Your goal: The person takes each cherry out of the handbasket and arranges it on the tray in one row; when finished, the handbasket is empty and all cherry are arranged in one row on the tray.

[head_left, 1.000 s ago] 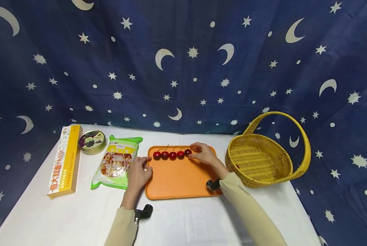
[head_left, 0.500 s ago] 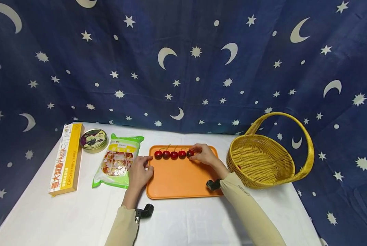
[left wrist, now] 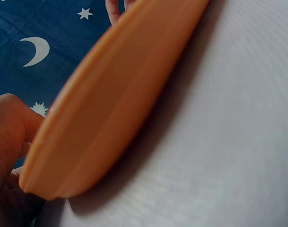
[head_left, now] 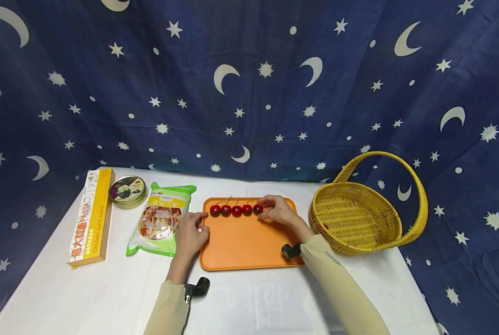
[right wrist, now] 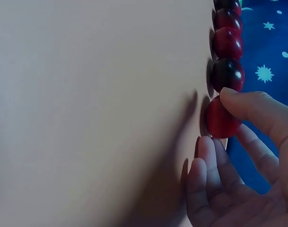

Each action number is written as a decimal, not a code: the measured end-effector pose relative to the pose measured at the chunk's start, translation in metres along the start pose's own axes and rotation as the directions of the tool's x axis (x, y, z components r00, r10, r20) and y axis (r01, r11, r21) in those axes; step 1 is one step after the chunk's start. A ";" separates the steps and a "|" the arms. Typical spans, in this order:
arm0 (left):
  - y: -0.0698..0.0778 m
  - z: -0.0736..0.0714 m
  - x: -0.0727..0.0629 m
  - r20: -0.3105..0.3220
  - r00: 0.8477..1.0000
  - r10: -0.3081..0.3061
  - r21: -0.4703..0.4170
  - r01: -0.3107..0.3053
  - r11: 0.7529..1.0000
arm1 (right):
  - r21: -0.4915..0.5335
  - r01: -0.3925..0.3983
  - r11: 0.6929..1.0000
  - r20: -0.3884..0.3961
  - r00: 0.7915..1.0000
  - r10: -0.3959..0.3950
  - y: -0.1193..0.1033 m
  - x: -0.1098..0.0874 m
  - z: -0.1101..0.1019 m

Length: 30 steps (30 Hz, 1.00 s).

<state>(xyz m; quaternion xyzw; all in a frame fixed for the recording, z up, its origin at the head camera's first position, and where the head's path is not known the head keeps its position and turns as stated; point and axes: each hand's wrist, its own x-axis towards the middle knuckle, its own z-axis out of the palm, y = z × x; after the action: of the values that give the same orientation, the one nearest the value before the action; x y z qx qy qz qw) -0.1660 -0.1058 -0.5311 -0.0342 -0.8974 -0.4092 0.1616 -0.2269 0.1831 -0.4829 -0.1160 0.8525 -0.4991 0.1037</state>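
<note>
A row of several dark-red cherries point(head_left: 236, 211) with thin stems lies along the far side of an orange tray point(head_left: 249, 246). My right hand point(head_left: 277, 210) pinches the rightmost cherry point(right wrist: 224, 118); in the right wrist view the thumb lies on it and a finger is behind it, while other fingertips rest low by the tray. At the tray's left rim is my left hand point(head_left: 190, 235), its index fingertip close beside the leftmost cherry point(head_left: 215, 211) and its thumb at the rim. The left wrist view shows the tray's side wall point(left wrist: 110, 99) hiding part of those fingers.
A yellow wicker basket point(head_left: 416, 228) with a tall handle stands right of the tray, a small red thing inside. To the left lie a green-edged food bag point(head_left: 161, 218), a round tin point(head_left: 128, 191) and a long pasta box point(head_left: 91, 216). A starry blue cloth point(head_left: 249, 93) hangs behind.
The whole head view has shifted slightly. Both hands keep their places at the two ends of the cherry row; the right fingers have closed in slightly around the rightmost cherry.
</note>
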 end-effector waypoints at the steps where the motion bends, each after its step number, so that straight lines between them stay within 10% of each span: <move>1: 0.000 0.000 0.000 0.003 1.000 -0.003 0.002 0.003 1.000 | 0.008 -0.002 1.000 0.000 1.000 0.002 0.000 -0.001 -0.001; 15: 0.000 0.001 0.000 -0.005 1.000 -0.005 0.003 0.005 1.000 | 0.000 0.070 0.998 -0.013 0.997 -0.070 -0.003 -0.004 -0.021; 21: -0.002 0.003 -0.002 -0.029 1.000 0.007 0.010 -0.006 1.000 | -0.119 0.091 0.989 -0.051 0.994 -0.098 -0.021 -0.011 -0.056; 30: -0.003 0.002 0.000 -0.015 1.000 0.010 0.017 -0.010 1.000 | -0.114 -0.077 0.990 -0.134 0.989 0.062 -0.018 -0.046 -0.133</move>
<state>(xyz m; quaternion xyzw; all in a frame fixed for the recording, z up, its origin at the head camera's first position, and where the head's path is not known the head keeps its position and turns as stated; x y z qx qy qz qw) -0.1672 -0.1061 -0.5347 -0.0344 -0.8993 -0.4012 0.1708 -0.2202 0.2984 -0.4008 -0.0592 0.8892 -0.4499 0.0580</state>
